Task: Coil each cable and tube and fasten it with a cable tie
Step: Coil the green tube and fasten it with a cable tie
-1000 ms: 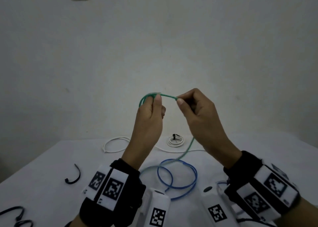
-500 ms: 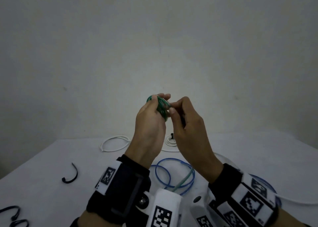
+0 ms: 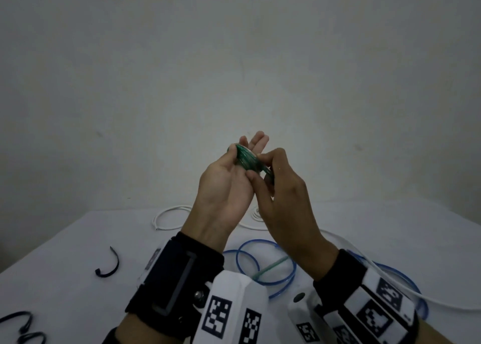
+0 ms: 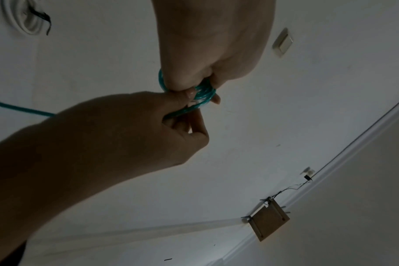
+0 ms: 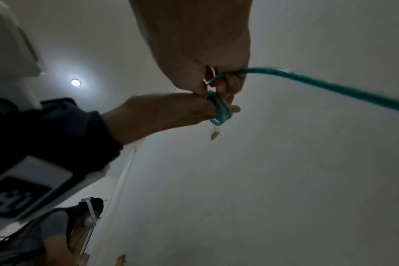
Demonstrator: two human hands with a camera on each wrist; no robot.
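A green tube (image 3: 246, 159) is wound into a small tight coil round the fingers of my left hand (image 3: 234, 166), held up in front of the wall; the thumb holds the coil in place. My right hand (image 3: 259, 170) pinches the tube right at the coil. In the right wrist view the coil (image 5: 219, 109) sits on the left fingers, and the free length (image 5: 330, 84) runs out of the right hand's grip to the right. The tube's loose tail (image 3: 272, 267) lies on the table below. The left wrist view shows the coil (image 4: 203, 93) between both hands.
On the white table (image 3: 65, 291) lie blue cable loops (image 3: 291, 276), a loose white cable (image 3: 166, 216) and black cable ties (image 3: 109, 265) (image 3: 20, 325). A white coil fastened with a black tie (image 4: 23, 19) sits behind the hands. Another white cable (image 3: 429, 299) runs off to the right.
The right hand, earlier holding the tube stretched out from the left hand, has closed in against it, adding a turn to the coil. The left fingers have straightened.
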